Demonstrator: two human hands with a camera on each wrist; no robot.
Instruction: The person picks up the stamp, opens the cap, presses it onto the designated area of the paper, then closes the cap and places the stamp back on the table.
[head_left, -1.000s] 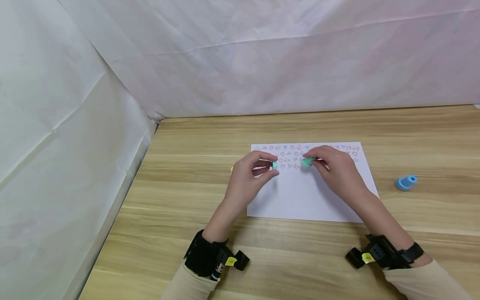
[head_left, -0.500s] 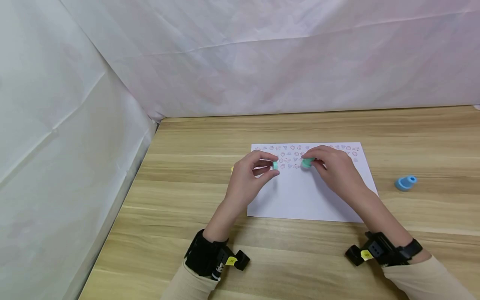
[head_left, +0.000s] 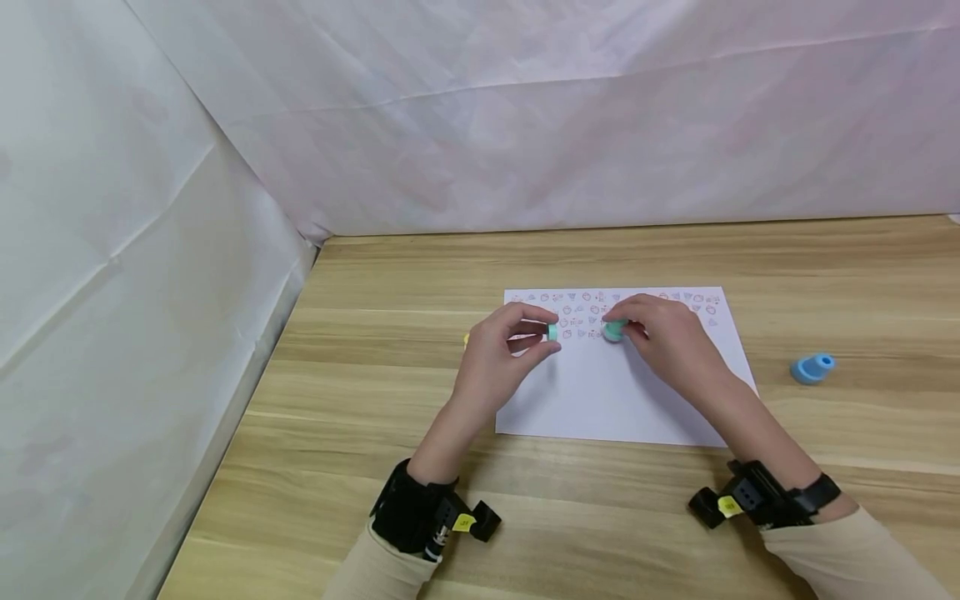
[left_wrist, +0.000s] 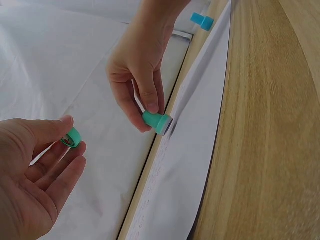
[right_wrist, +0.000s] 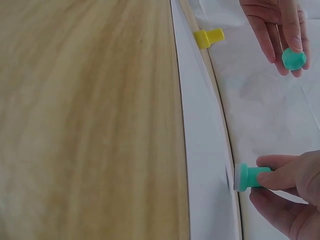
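A white paper sheet (head_left: 622, 400) lies on the wooden table, with rows of small red and blue stamped marks along its far edge. My right hand (head_left: 626, 323) pinches a teal stamp (head_left: 614, 331) by its stem, face down at the sheet just below the marks. The wrist views show the stamp (left_wrist: 157, 121) (right_wrist: 247, 177) with its face at the paper; I cannot tell whether it touches. My left hand (head_left: 546, 333) pinches the teal cap (head_left: 552, 332) (left_wrist: 72, 137) between thumb and forefinger, a little left of the stamp and above the sheet's left edge.
A blue stamp (head_left: 812, 367) lies on the table right of the sheet. A yellow stamp (right_wrist: 208, 38) lies just left of the sheet, mostly hidden behind my left hand in the head view. White cloth walls close off the back and left sides.
My right hand has brought the teal stamp slightly down and nearer, onto the sheet. My left hand has stayed where it was with the cap.
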